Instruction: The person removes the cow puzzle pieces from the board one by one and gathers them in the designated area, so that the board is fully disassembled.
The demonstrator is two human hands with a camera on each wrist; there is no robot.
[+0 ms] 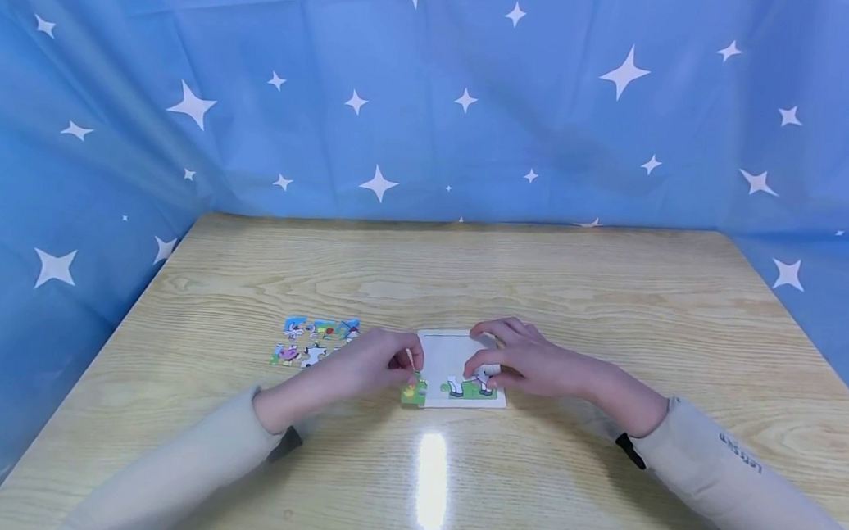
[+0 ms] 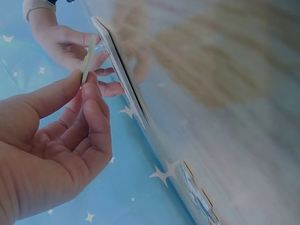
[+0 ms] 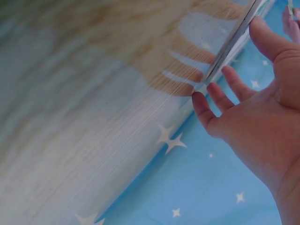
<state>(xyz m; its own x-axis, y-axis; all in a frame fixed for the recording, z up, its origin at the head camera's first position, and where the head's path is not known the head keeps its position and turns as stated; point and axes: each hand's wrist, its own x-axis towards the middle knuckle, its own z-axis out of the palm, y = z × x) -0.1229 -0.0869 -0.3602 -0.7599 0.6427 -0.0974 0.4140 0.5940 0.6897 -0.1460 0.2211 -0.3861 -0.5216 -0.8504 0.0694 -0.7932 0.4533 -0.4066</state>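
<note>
Between its thumb and index finger my left hand (image 1: 373, 362) pinches a jigsaw piece (image 1: 412, 391), green with a small yellow figure. The left wrist view shows this piece (image 2: 87, 61) edge-on, raised above the tabletop. It overlaps the left edge of a white puzzle tray (image 1: 444, 351) in the head view. Along the tray's lower right lie joined pieces (image 1: 473, 391) with white legs on green grass. Spread over the tray's right side, my right hand (image 1: 536, 365) has its fingertips at the tray's edge and surface, and partly hides the pieces there.
Several loose jigsaw pieces (image 1: 288, 354) lie on the wooden table (image 1: 246, 273) left of the tray, partly behind the left hand. A blue curtain with white stars (image 1: 436, 93) hangs along the table's back and sides. A bright reflection shows in front of the tray.
</note>
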